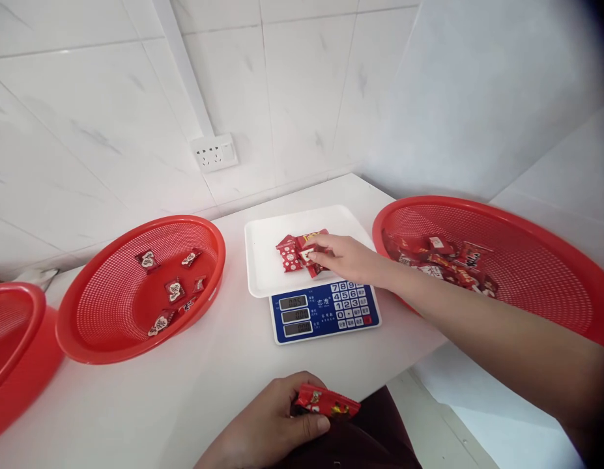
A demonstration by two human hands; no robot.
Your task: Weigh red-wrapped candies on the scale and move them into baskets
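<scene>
My left hand [277,417] is closed around a shiny red snack packet [328,401] with yellow print, low in front of the table's near edge. Over the white pan [267,260] of a digital scale [326,312], my right hand [343,256] pinches a small red-and-white wrapped packet [307,253]. Beside and under those fingers lie several red packets, among them a white-dotted packet [288,254] and a packet with yellow lettering [315,236]. The fingers partly cover the pile. The scale has a blue panel with three small displays and a number keypad.
A red mesh basket [135,260] left of the scale holds several small red-and-white packets. Another red basket [517,228] on the right holds a heap of packets, partly behind my right forearm. A third red basket [32,345] is cut off at far left. Tiled walls with a socket [214,153] border the table [223,365].
</scene>
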